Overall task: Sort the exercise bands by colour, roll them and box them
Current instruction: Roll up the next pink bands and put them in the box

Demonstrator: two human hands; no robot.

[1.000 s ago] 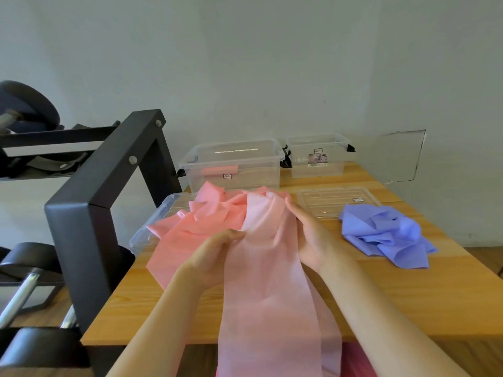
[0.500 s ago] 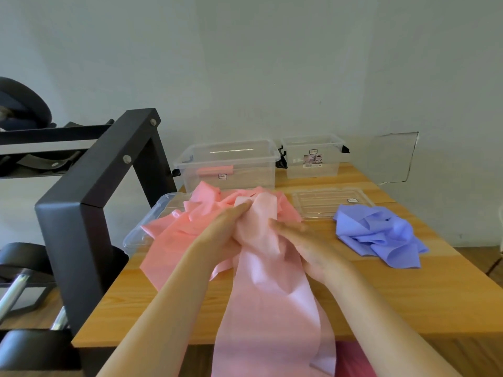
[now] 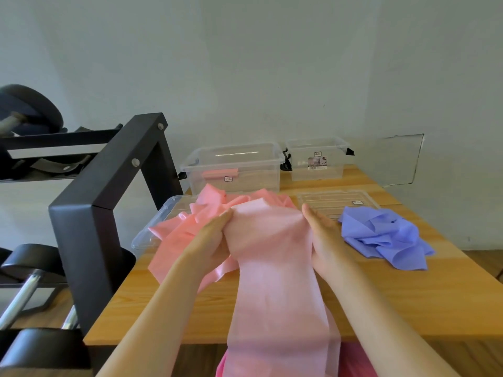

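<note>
My left hand (image 3: 209,240) pinches one edge of the pale pink band (image 3: 272,257) on the table (image 3: 408,300), my right hand (image 3: 326,240) lies flat-fingered against the other, and the tail hanging off the front could pull my roll crooked.

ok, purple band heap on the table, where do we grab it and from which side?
Take the purple band by the flat tail at its near right corner, coming in from the table's front edge. That tail lies flat and clear of the heap. The middle is crumpled folds, so a grip there would likely gather several layers.
</note>
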